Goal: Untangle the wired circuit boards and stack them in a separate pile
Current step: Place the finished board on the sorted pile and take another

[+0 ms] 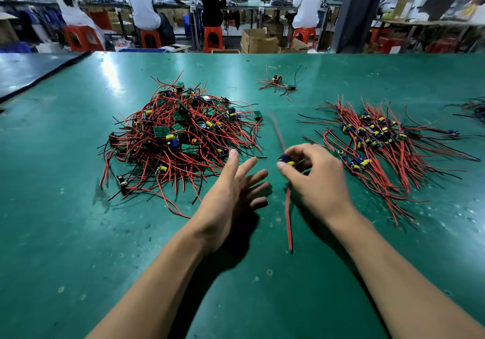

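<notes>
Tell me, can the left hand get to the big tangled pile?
Probably yes. The left hand is open and empty, right next to the tangled pile, and nothing sits between them.

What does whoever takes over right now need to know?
Left hand: open, holding nothing, next to the tangled heap.
Right hand: fingers pinch one circuit board between the two piles, its red wires trailing over the table.
Done: many boards lie with wires combed out in the sorted pile on the right.
Left: add the held circuit board to the sorted pile, then work through the tangled heap, which looks far from finished. A small cluster lies farther back, apart from both.
</notes>
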`<action>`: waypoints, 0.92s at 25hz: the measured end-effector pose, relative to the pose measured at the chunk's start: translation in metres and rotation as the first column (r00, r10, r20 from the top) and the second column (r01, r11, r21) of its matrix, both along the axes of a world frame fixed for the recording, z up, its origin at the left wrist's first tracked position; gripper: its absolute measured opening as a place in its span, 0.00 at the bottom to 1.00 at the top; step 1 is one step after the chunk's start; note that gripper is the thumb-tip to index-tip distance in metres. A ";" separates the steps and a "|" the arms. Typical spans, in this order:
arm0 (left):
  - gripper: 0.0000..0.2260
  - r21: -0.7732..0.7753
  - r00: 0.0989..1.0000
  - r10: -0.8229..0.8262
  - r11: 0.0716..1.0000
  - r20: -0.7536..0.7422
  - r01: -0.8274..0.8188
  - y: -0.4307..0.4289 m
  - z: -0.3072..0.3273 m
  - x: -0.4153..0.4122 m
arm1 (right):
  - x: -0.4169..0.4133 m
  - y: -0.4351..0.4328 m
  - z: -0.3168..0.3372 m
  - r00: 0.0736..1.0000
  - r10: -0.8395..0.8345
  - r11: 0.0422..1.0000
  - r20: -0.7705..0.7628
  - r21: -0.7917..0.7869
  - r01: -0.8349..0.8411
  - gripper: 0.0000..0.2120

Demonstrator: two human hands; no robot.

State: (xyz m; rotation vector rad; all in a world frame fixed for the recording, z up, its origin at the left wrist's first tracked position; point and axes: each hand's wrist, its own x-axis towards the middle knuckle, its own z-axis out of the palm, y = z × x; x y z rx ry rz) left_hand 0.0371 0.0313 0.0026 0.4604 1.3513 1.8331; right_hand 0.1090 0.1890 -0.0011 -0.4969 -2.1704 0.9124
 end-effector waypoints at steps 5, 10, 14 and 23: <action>0.34 -0.026 0.999 -0.017 1.000 -0.028 0.017 -0.003 0.000 -0.002 | 0.015 0.044 -0.001 0.927 -0.253 0.963 0.277 0.159 0.216 0.19; 0.30 -0.029 1.000 0.001 1.000 -0.017 -0.002 -0.001 -0.002 -0.003 | 0.006 0.026 -0.005 0.907 -0.076 0.957 0.414 0.285 -0.050 0.15; 0.30 -0.032 1.000 0.005 0.999 -0.010 -0.006 0.000 -0.001 -0.003 | 0.005 0.036 -0.012 0.849 -0.186 0.955 0.494 0.296 0.037 0.23; 0.25 -0.019 0.990 0.112 0.994 0.081 -0.111 0.003 -0.001 -0.005 | -0.010 0.001 -0.028 0.908 -0.105 0.939 0.405 0.342 -0.044 0.17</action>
